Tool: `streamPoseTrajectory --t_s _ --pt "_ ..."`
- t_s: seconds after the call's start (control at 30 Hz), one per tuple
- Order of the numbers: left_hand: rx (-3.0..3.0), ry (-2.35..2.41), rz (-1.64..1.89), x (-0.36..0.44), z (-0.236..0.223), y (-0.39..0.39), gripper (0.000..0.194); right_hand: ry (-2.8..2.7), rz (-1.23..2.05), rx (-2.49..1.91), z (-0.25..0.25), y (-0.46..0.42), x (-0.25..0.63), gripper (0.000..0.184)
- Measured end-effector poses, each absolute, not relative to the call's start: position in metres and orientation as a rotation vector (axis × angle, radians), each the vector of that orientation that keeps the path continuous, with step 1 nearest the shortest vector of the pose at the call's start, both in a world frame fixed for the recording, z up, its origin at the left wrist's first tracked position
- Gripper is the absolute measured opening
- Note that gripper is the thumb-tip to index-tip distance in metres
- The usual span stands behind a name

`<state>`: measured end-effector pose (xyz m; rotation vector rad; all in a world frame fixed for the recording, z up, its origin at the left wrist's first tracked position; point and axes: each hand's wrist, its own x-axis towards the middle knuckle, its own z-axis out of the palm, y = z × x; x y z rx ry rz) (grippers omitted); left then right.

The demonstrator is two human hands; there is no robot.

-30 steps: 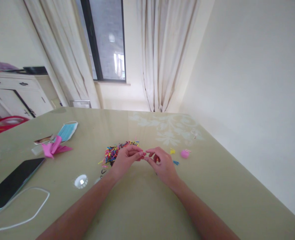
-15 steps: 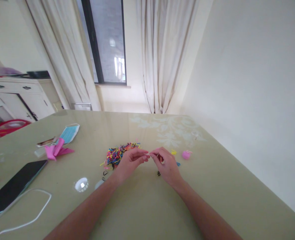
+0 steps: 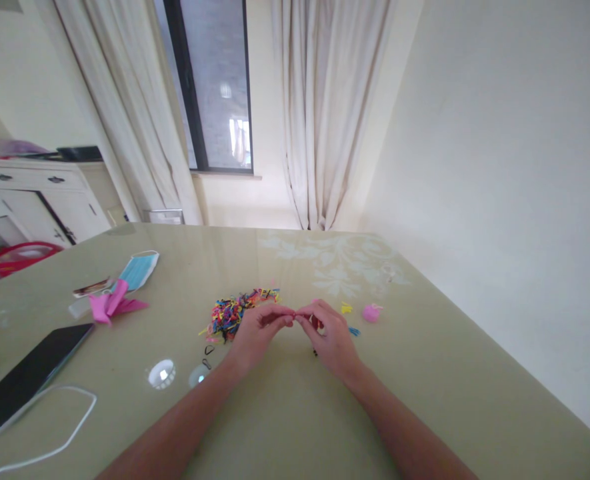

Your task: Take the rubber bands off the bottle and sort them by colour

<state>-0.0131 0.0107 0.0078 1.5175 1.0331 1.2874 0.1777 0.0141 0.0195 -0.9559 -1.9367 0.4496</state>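
My left hand (image 3: pixel 255 331) and my right hand (image 3: pixel 331 337) meet fingertip to fingertip above the green table (image 3: pixel 295 413). Both pinch a small red band (image 3: pixel 295 313) stretched between them. More red shows inside my right hand's curled fingers. A pile of small coloured rubber bands (image 3: pixel 235 309) lies just beyond my left hand. Loose yellow (image 3: pixel 345 308) and blue (image 3: pixel 353 331) bands lie right of my right hand, and a small pink object (image 3: pixel 371 313) sits farther right.
At the left lie a dark tablet (image 3: pixel 25 375), a white cable (image 3: pixel 45 427), pink folded paper (image 3: pixel 109 305) and a blue face mask (image 3: pixel 137 270). Two small round shiny spots (image 3: pixel 163 373) are near my left forearm. The wall is close on the right.
My hands drew slightly apart half a second ago and now touch again at the fingertips. They sit a little nearer to me; the view has shifted slightly.
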Motion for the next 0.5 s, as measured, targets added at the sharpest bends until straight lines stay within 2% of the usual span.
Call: streamPoseTrajectory --t_s 0.1,0.2,0.33,0.5 --pt "1.568 1.060 1.235 -0.016 0.006 0.013 0.030 -1.913 0.424 -0.963 0.020 0.015 0.179 0.017" --pt "1.799 1.287 1.137 -0.027 0.003 0.017 0.041 -1.857 0.392 -0.966 0.024 0.017 0.183 0.016" --pt "2.342 1.780 0.860 -0.046 -0.006 0.021 0.046 -1.742 0.355 -0.977 0.029 0.027 0.196 0.014" --pt "2.580 1.941 0.604 -0.055 -0.018 0.029 0.041 -1.621 0.338 -0.995 0.027 0.042 0.210 0.013"
